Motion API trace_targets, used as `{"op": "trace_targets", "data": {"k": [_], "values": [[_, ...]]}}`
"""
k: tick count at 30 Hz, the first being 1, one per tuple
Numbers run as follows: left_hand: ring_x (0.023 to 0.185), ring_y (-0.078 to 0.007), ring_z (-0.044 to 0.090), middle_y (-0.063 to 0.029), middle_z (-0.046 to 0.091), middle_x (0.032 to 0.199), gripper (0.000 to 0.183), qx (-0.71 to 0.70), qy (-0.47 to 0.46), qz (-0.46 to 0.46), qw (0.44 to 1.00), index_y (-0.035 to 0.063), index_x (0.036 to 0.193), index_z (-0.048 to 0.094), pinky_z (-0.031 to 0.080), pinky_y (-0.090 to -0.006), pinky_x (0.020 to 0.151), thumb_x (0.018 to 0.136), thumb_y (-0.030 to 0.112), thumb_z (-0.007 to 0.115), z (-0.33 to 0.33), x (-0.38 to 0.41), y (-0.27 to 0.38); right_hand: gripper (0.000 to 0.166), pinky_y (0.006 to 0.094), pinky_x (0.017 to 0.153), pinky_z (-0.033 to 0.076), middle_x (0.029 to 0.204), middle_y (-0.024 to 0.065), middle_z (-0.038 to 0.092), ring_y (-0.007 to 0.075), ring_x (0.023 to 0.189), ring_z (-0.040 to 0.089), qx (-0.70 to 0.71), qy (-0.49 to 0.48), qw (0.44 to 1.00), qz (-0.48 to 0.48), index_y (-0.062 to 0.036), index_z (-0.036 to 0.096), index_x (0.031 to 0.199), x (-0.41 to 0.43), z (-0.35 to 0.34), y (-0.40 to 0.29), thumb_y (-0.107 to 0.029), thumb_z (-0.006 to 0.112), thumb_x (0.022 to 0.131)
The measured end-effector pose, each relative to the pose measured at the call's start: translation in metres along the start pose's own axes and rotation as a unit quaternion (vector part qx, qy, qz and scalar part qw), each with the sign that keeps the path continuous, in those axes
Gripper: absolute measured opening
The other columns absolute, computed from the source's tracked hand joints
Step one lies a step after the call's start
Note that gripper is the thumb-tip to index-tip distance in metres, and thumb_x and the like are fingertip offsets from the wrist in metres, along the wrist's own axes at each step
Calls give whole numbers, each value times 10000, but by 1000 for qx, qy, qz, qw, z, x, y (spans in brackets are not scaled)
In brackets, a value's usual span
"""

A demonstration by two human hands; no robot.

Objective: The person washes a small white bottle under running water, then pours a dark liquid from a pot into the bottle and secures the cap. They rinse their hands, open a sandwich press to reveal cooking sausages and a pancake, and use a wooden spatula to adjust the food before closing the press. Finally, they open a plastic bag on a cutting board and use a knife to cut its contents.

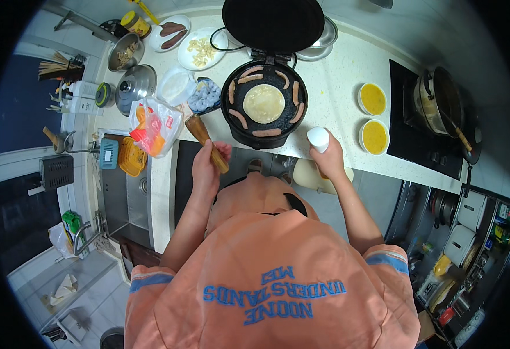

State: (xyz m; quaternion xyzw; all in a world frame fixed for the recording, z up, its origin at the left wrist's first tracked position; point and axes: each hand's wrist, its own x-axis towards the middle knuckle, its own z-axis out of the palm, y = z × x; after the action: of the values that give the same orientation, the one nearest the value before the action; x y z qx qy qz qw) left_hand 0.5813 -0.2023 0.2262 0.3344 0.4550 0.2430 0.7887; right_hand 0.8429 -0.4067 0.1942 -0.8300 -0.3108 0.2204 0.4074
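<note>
My left hand [209, 163] is closed around a thick brown wooden tool [197, 127], which looks like a pestle or short rolling pin and tilts toward the upper left. In my right hand [330, 159] is a white-topped bottle [318, 138], held at the counter's front edge; my fingers hide much of its body. Between the hands stands a black electric griddle [257, 141], its round lid [273, 22] raised. A pale round flatbread [263, 104] lies at its centre. Around that are several sausages [267, 132] near the rim.
Two bowls of yellow soup [373, 99] stand on the right beside a black cooktop [405, 100] with a pot [442, 102]. Leftward are a plastic bag [174, 124], shrimp [205, 96], a plate of garlic [202, 50], a pot lid [135, 89] and the sink [124, 205].
</note>
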Motion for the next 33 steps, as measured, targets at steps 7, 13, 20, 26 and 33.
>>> {"op": "trace_targets", "data": {"k": [7, 13, 20, 26, 33], "values": [[946, -184, 645, -94, 690, 1011, 390, 17, -24, 22, 999, 35, 1038, 641, 499, -338, 877, 1089, 367, 444, -1, 4, 5, 322, 439, 782, 551, 935, 205, 718, 398, 879, 696, 18, -59, 998, -2, -37, 679, 1036, -7, 7, -2, -180, 763, 761], [894, -181, 638, -119, 705, 1000, 414, 13, -11, 17, 1000, 12, 1039, 652, 504, -329, 866, 1094, 358, 432, -3, 4, 5, 339, 433, 773, 554, 924, 204, 724, 389, 861, 703, 24, -37, 999, 0, -21, 683, 1042, -5, 14, -16, -175, 768, 753], [961, -187, 646, -84, 693, 1016, 384, 21, -26, 16, 999, 47, 1045, 642, 491, -343, 891, 1088, 372, 442, -8, 4, 4, 333, 420, 768, 552, 898, 200, 720, 381, 855, 704, 58, -25, 997, -43, -18, 689, 1034, 1, 21, -8, -168, 767, 748], [960, -189, 645, -88, 692, 1017, 388, 28, -20, 15, 999, 45, 1046, 641, 492, -348, 888, 1091, 370, 434, -8, 3, 3, 308, 405, 751, 548, 884, 185, 724, 332, 823, 712, 32, -49, 998, 25, -17, 698, 1009, -5, 8, -7, -173, 768, 753], [958, -191, 644, -92, 690, 1014, 393, 33, -25, 20, 999, 43, 1044, 642, 490, -351, 887, 1091, 373, 436, -7, 3, 3, 269, 390, 799, 537, 906, 160, 723, 307, 871, 708, 114, -11, 993, 35, -32, 696, 989, -13, 3, -17, -153, 754, 756]]}}
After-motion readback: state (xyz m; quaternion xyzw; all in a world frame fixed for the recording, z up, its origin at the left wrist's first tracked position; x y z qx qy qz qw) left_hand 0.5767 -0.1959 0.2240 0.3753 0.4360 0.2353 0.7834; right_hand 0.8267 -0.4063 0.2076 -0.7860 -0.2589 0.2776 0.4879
